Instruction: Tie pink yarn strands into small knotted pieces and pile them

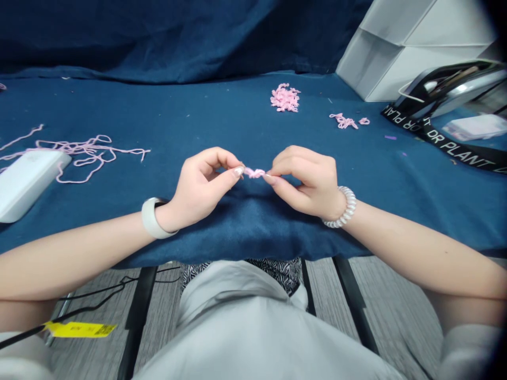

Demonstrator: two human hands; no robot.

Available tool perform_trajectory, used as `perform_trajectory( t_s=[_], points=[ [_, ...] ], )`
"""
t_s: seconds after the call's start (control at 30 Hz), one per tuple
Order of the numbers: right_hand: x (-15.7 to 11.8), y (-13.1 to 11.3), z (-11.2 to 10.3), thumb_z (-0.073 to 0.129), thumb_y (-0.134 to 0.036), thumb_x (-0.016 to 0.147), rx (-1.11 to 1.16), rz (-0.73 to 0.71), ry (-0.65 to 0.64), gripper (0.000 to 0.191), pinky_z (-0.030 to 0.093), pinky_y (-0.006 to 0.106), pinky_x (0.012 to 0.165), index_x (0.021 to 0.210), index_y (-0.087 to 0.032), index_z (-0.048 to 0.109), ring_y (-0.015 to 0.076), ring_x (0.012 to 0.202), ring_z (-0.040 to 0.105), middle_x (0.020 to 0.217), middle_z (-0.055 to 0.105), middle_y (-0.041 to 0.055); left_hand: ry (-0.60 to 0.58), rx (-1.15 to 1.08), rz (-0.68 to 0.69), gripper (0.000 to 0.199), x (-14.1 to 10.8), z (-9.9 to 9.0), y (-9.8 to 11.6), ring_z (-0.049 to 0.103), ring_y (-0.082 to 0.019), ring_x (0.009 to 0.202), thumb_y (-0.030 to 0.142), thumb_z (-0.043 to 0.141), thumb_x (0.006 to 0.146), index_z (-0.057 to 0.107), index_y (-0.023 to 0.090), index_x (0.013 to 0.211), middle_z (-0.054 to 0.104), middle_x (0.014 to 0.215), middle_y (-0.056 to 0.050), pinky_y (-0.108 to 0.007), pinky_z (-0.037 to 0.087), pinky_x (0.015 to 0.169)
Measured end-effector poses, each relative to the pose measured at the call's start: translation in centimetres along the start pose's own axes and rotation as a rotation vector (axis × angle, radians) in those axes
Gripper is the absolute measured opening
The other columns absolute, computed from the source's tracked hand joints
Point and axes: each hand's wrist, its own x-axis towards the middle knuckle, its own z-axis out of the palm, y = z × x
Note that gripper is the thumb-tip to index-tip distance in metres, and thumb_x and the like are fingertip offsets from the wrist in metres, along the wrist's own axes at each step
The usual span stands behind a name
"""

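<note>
A short knotted piece of pink yarn (254, 173) is stretched between my two hands, just above the blue cloth near the table's front edge. My left hand (209, 182) pinches its left end between thumb and forefinger. At the right end, the thumb and forefinger of my right hand (307, 179) are closed on the same piece. Beyond the hands lies a small heap of pink yarn pieces (285, 98). A few looser pink yarn pieces (344, 121) rest to the right of that heap. Long tangled pink yarn strands (89, 153) spread over the cloth at left.
A white box-shaped device (31, 182) lies at left, partly over the strands. White boxes (415, 53) stand at the back right. In front of them is a black strap with white lettering (443, 140). A yellow-tagged cable (81, 330) hangs below the table at left.
</note>
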Motion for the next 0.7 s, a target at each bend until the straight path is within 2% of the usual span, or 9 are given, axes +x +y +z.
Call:
perform_trajectory(
  t_s=[0.13, 0.27, 0.37, 0.5, 0.7],
  points=[
    [-0.1, 0.0, 0.0, 0.056, -0.015, 0.087, -0.043, -0.042, -0.036, 0.01, 0.049, 0.025, 0.063, 0.077, -0.015, 0.059, 0.012, 0.068, 0.059, 0.073, 0.062, 0.0039, -0.164, -0.189, -0.105, 0.033, -0.1, 0.3, -0.6, 0.065, -0.015, 0.074, 0.036, 0.068, 0.08, 0.063, 0.015, 0.104, 0.069, 0.085, -0.006, -0.021, 0.05, 0.052],
    [-0.2, 0.0, 0.0, 0.055, -0.013, 0.088, -0.056, -0.08, -0.052, 0.009, 0.049, 0.024, 0.064, 0.08, -0.014, 0.059, 0.0115, 0.069, 0.057, 0.073, 0.061, 0.0041, -0.275, -0.194, -0.132, 0.037, -0.2, 0.7, -0.2, 0.066, -0.015, 0.077, 0.032, 0.075, 0.074, 0.062, 0.013, 0.103, 0.07, 0.09, -0.008, -0.022, 0.054, 0.059],
    [-0.4, 0.3, 0.0, 0.053, -0.016, 0.09, -0.06, -0.1, -0.066, 0.01, 0.048, 0.025, 0.066, 0.084, -0.016, 0.061, 0.0118, 0.07, 0.057, 0.076, 0.061, 0.0037, -0.283, -0.169, -0.129, 0.034, -0.3, 0.8, 0.4, 0.067, -0.015, 0.077, 0.032, 0.076, 0.073, 0.064, 0.012, 0.099, 0.071, 0.092, -0.009, -0.023, 0.054, 0.062],
    [-0.6, 0.7, -0.1, 0.054, -0.02, 0.089, -0.069, -0.106, -0.099, 0.011, 0.047, 0.027, 0.064, 0.084, -0.019, 0.064, 0.0134, 0.069, 0.057, 0.077, 0.062, 0.0041, -0.254, -0.099, -0.154, 0.031, -0.4, 0.7, 0.6, 0.066, -0.014, 0.068, 0.036, 0.073, 0.076, 0.068, 0.013, 0.095, 0.072, 0.085, -0.008, -0.021, 0.053, 0.054],
    [-0.6, 0.7, -0.3, 0.055, -0.028, 0.088, -0.044, 0.0, -0.146, 0.013, 0.049, 0.029, 0.065, 0.082, -0.021, 0.065, 0.0147, 0.071, 0.059, 0.078, 0.064, 0.0045, -0.186, -0.035, -0.137, 0.028, -0.5, 0.5, 0.3, 0.063, -0.011, 0.058, 0.038, 0.072, 0.077, 0.07, 0.014, 0.089, 0.07, 0.075, -0.005, -0.019, 0.05, 0.048]
  ],
)
